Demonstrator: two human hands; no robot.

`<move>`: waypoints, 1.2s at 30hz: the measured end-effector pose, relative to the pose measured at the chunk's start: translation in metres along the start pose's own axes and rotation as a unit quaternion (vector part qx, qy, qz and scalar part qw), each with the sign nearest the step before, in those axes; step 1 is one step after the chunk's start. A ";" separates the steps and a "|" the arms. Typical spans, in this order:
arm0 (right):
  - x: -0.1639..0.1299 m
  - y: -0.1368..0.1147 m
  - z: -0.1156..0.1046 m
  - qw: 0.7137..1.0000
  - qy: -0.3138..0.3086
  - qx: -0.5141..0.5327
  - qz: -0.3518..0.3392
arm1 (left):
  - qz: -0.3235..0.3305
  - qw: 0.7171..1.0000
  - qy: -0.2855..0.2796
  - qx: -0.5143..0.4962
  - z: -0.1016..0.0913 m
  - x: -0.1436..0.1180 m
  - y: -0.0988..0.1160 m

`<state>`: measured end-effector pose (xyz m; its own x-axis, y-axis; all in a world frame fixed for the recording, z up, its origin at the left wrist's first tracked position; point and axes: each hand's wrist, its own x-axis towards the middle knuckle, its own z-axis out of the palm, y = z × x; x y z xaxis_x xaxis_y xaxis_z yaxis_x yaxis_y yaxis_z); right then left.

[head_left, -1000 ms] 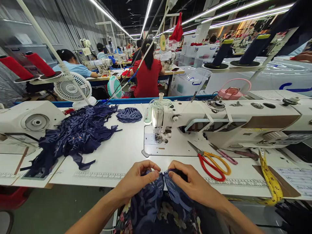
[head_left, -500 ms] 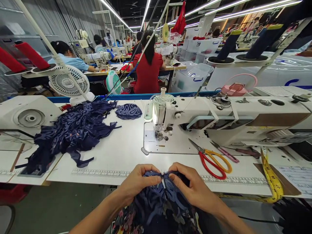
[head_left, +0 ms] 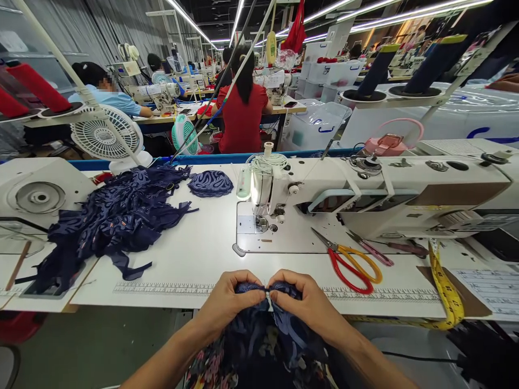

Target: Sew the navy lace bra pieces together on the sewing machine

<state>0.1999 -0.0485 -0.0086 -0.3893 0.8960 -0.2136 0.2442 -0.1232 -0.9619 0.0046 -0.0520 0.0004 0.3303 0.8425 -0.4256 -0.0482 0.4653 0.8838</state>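
Observation:
Between both hands, at the table's front edge, is a navy lace garment piece [head_left: 252, 319] that looks like a bra. My left hand [head_left: 231, 302] pinches it with thumb and fingers on one side of its middle. Close beside it, my right hand [head_left: 302, 302] pinches the other side. The fingertips nearly meet at a narrow join. The lower part of the piece hangs over my lap against a flowered cloth [head_left: 208, 362]. Behind my hands stands the sewing machine [head_left: 265, 200] with its lamp lit.
Left lies a heap of navy lace pieces [head_left: 117, 216], with one lace cup [head_left: 211, 183] beside it. On the right are red-and-orange-handled scissors [head_left: 352, 267], pink-handled snips [head_left: 375, 251] and a yellow tape measure [head_left: 446, 292]. A printed ruler [head_left: 162, 289] runs along the table edge. Co-workers sit beyond.
Both hands keep their pinch on the lace piece, its top edges now folded over more between the fingers. The whole view has shifted slightly.

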 end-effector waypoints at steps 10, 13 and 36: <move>-0.002 -0.001 0.001 0.989 -0.016 0.139 0.044 | -0.005 0.998 -0.032 -0.054 -0.003 0.005 -0.005; -0.002 0.001 0.003 0.986 -0.002 0.158 0.047 | -0.014 0.996 -0.038 -0.075 -0.003 0.006 -0.006; 0.001 -0.011 0.001 0.973 0.121 -0.137 -0.141 | 0.202 0.935 0.082 0.279 -0.015 0.006 0.029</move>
<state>0.1958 -0.0464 0.0012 -0.2619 0.9561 0.1312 0.3985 0.2310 -0.8876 -0.0092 -0.0291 0.0207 0.2397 0.9707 -0.0178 0.3765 -0.0761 0.9233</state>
